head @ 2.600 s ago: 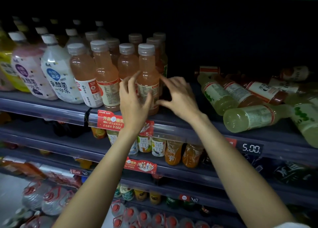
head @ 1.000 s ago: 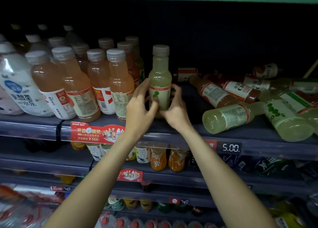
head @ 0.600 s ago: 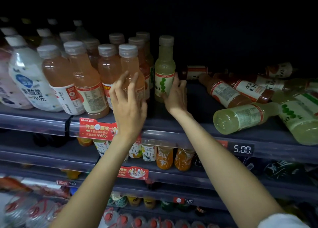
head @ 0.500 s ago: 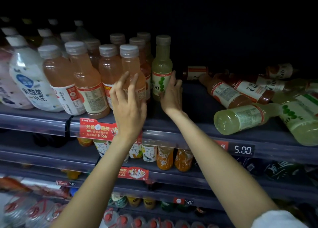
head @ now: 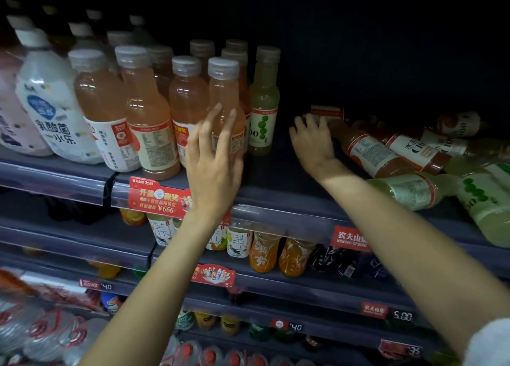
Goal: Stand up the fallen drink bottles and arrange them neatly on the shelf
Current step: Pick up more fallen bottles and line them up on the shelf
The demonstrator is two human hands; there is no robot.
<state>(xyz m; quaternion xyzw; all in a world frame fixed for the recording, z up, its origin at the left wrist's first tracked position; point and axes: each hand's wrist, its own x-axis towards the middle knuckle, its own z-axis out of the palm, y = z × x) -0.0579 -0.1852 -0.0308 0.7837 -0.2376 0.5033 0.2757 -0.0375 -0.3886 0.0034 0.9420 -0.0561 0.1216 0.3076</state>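
Note:
A pale green bottle [head: 263, 103] stands upright deep on the shelf [head: 276, 189], beside rows of upright orange bottles [head: 149, 117]. To the right lie several fallen bottles: a reddish one [head: 364, 150] nearest, a pale green one [head: 408, 190] at the front, more behind. My left hand [head: 214, 161] hovers with fingers spread in front of the orange bottles, holding nothing. My right hand [head: 311, 139] reaches with straight fingers toward the cap end of the fallen reddish bottle; it grips nothing.
White yoghurt-drink bottles [head: 49, 108] stand at the far left. Red promotion tags [head: 157, 197] hang on the shelf edge. Lower shelves hold tea bottles [head: 240, 241], orange bottles [head: 265, 252] and water jugs [head: 41, 335]. The shelf's back is dark.
My right hand let go of the upright green bottle and moved right toward the fallen bottles. The left hand stayed open near the orange bottles. The view shifted right.

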